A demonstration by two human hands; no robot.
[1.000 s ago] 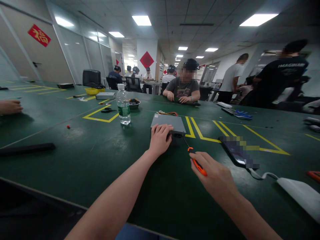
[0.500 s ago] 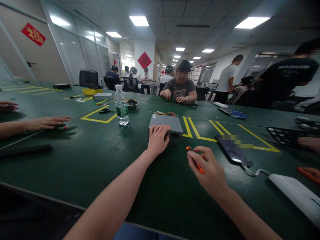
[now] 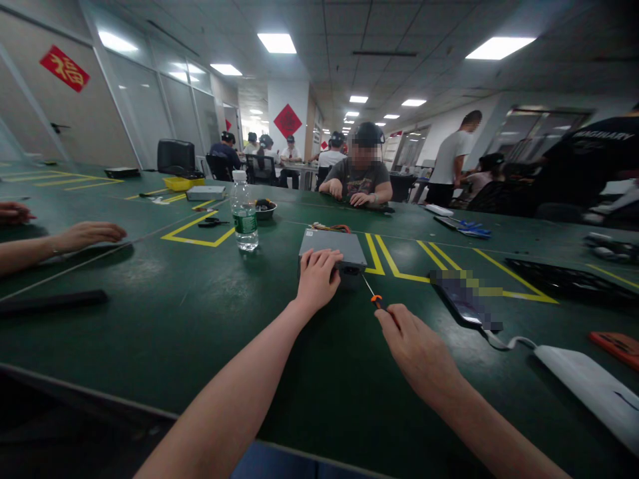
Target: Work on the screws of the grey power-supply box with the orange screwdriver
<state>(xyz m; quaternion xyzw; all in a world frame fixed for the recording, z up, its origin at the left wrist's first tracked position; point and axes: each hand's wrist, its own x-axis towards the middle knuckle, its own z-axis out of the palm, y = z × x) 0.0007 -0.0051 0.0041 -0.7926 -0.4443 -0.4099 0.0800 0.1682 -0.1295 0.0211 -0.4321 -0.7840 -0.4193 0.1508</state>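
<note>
My left hand lies flat on the grey box while my right hand pinches the screwdriver, shaft angled toward the box's near face.

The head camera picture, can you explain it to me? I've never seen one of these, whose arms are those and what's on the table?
The picture comes from a camera worn on a person's head, looking forward and down, so the two bare arms reaching in from the bottom are that person's own. Their left hand rests on top of a flat grey metal box with coloured wires at its far end. Their right hand grips a screwdriver with an orange handle, its thin shaft pointing at the box's near edge. Everything lies on a green table marked with yellow lines. Also there: a water bottle, a phone and a white cabled device. Another person's hand rests at the left.
</note>
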